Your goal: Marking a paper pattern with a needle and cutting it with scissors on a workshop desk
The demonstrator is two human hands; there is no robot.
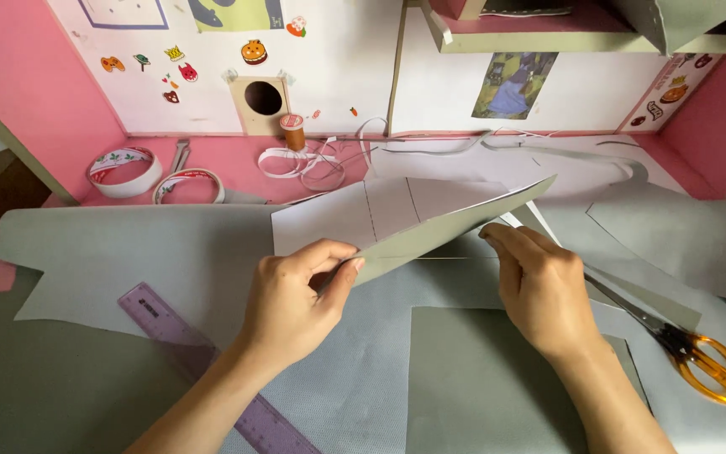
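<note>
head view: pink desk [228,160] set against a white back wall with stickers, pink side walls, a shelf overhead — grey sheets [128,252] cover most of the top. left hand [291,298] pinches the near edge of a folded grey card panel [430,231], white inner face marked with dashed lines, held tilted above the sheets; right hand [539,286] presses fingertips on its right end. purple ruler [203,361] lower left, orange-handled scissors [691,353] just right of the right wrist. two tape rolls [123,168], thread spool [293,132] at the rear. free room — lower left.
</note>
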